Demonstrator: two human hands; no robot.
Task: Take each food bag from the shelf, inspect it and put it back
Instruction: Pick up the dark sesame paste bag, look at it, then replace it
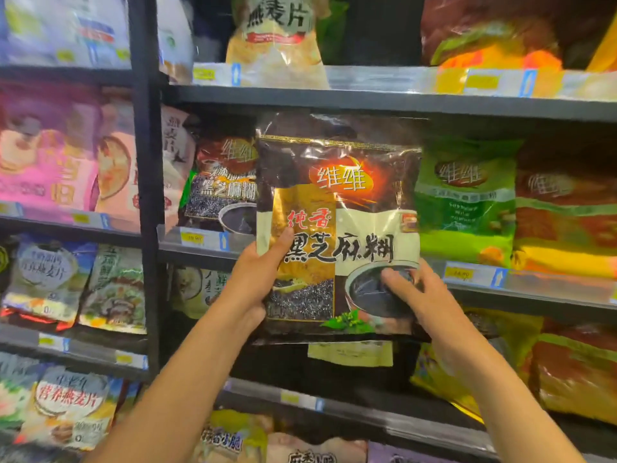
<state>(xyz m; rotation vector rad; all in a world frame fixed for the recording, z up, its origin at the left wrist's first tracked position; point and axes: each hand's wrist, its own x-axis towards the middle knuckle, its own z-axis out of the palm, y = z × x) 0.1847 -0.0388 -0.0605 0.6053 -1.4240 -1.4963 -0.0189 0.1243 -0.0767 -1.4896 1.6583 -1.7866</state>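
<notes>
price tags (192, 238) blurred, likely unreadable, oat bag (273, 38) cropped

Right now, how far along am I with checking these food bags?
Done: the black sesame bag is off the shelf. In hand: your left grip and right grip hold its lower part, front facing you, for inspection. Left: putting it back, then the others, such as the green bag. How many you have already checked does not show.
</notes>
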